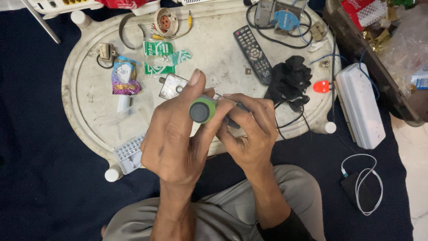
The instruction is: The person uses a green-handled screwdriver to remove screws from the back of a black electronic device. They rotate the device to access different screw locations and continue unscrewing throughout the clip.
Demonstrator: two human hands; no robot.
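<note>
Counts: two bare hands, one screwdriver, one remote control, one white oval tray.
Screwdriver: a green-collared screwdriver with a dark grey round cap (203, 110), seen end-on; its shaft is hidden behind the fingers.
Left hand: the left hand (176, 143) is closed around the handle, thumb raised above the cap.
Right hand: the right hand (247, 129) is curled shut just beside it, pinching something small and dark that is too hidden to identify.
Position: both hands hover over the near edge of the worn white oval plastic tray (214, 58).
Nearby: a black rectangular remote control (253, 53) lies farther back on the tray, and a black crumpled cloth (290, 80) sits to the right.

Single head cam, looking straight down, close over oval tray (84, 89) (lap at bottom edge)
</note>
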